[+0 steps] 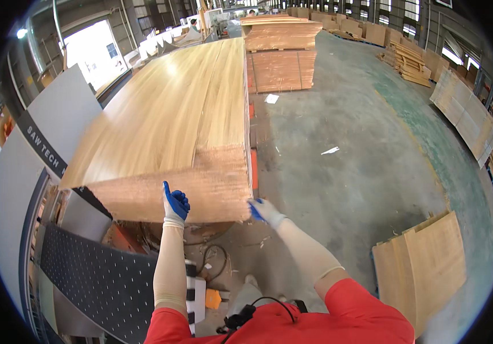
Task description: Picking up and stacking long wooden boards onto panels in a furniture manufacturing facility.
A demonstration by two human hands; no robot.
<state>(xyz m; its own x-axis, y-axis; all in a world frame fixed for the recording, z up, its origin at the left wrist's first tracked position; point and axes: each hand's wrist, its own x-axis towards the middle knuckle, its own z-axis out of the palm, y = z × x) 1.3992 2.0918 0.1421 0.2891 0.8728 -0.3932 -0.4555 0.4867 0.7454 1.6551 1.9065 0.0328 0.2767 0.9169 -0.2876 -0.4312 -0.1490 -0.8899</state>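
A tall stack of wood-grain boards [160, 103] stands ahead of me, its layered near side [212, 189] facing me. The top board lies askew, jutting out at the left and leaving a strip of the board below bare on the right. My left hand [176, 205], in a white glove with blue palm and fingers, is before the near side, thumb up and fingers loosely curled, holding nothing. At the stack's near right corner is my right hand [263, 211], gloved alike. Its fingers reach toward the corner; whether they touch is unclear.
To the left stands a grey machine [11, 189] with a black dotted bed [97, 275]. Flat boards [424, 264] lie on the floor at the near right. Another board stack [281, 69] is farther ahead. A cable [217, 252] and paper scraps [330, 151] lie on the floor.
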